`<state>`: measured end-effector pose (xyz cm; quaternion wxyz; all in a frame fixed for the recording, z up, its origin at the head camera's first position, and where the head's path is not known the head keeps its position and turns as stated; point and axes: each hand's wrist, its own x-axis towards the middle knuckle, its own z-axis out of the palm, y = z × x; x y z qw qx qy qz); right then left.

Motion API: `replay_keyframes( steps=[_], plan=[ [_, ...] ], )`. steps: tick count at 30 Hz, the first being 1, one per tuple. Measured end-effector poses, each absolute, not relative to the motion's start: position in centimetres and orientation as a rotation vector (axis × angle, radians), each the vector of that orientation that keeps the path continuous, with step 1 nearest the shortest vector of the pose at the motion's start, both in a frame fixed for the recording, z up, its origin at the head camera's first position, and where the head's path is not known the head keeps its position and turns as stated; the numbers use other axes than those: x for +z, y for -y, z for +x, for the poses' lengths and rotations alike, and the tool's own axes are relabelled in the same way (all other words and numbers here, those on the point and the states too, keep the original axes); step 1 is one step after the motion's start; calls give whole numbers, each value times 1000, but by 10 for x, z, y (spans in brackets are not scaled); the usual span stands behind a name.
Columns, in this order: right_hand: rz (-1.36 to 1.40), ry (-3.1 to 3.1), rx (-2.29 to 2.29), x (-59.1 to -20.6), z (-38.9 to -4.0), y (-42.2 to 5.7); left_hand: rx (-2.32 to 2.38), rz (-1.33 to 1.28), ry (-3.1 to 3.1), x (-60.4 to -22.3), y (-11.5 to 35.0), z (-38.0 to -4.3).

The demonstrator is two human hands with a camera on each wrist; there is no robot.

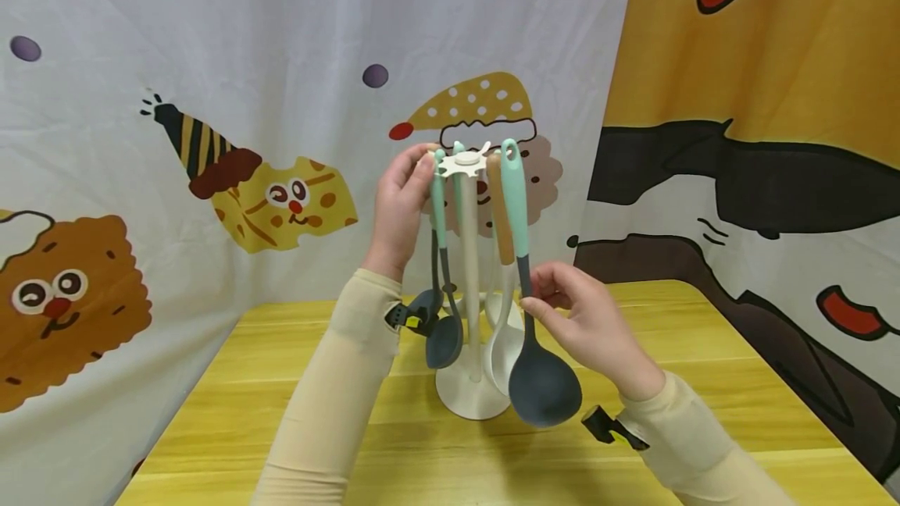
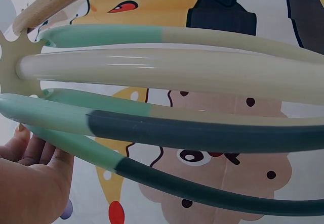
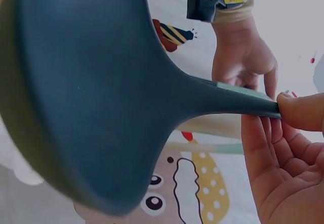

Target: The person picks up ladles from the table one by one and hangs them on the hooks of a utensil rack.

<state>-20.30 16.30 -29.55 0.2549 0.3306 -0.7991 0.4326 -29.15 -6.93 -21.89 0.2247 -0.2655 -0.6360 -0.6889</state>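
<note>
A cream utensil rack (image 1: 469, 256) stands upright on the table, with kitchen utensils hanging around its post. At the front right, a dark grey soup ladle (image 1: 544, 385) with a mint handle hangs bowl down. My right hand (image 1: 587, 322) pinches its grey stem between thumb and fingers, as the right wrist view also shows. Up at the rack's top left, my left hand (image 1: 401, 205) holds on beside a mint handle (image 2: 76, 145); whether it pinches the hook or the handle end is hidden. Below it hangs a smaller dark spoon (image 1: 444, 342).
A white spoon (image 1: 502, 354) with a wooden handle hangs close behind the ladle. The round base (image 1: 457, 397) rests on a yellow wood-grain table (image 1: 281, 412). Behind is a printed cartoon curtain (image 1: 302, 45). Each wrist carries a small black camera.
</note>
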Motion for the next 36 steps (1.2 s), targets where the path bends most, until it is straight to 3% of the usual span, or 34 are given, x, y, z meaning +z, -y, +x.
replay_keyframes(
  steps=[36],
  plan=[
    [949, 2241, 1314, -314, -205, -131, -1877, -706, 1790, -219, 68, -290]
  ],
)
